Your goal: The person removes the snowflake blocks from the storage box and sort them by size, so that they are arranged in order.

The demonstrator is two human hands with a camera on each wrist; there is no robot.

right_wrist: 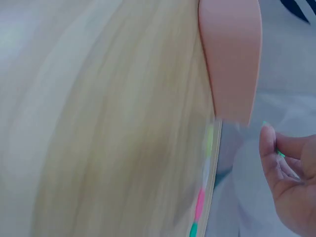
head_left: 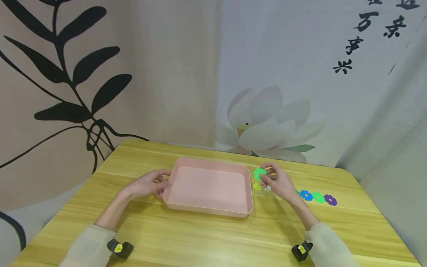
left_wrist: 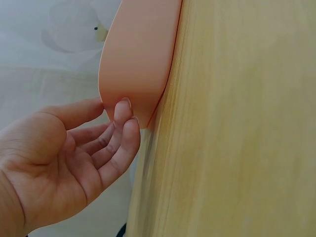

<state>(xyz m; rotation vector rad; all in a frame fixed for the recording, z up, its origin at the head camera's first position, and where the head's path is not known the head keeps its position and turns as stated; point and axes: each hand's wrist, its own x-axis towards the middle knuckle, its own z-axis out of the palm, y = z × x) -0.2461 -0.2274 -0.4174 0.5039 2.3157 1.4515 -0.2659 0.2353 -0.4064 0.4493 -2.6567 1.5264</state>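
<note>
A shallow pink tray (head_left: 208, 187) sits on the table. My left hand (head_left: 151, 183) holds its left end, with the thumb at the rim and curled fingers against the outer wall (left_wrist: 136, 59). Right of the tray, my right hand (head_left: 278, 183) pinches a green flower-shaped plastic disc (head_left: 259, 173) between thumb and fingers, raised off the table. In the right wrist view most of that disc is hidden behind the fingers. Below and behind this hand runs a row of similar discs: yellow (head_left: 257, 186), white (head_left: 267, 188), blue (head_left: 306, 195), green (head_left: 318, 197) and purple (head_left: 330, 200).
The pink disc (right_wrist: 199, 203) and teal disc (right_wrist: 193, 229) of the row show edge-on in the right wrist view. All stand on a wooden table (head_left: 200, 237), with a printed curtain (head_left: 173, 74) hanging behind its far edge.
</note>
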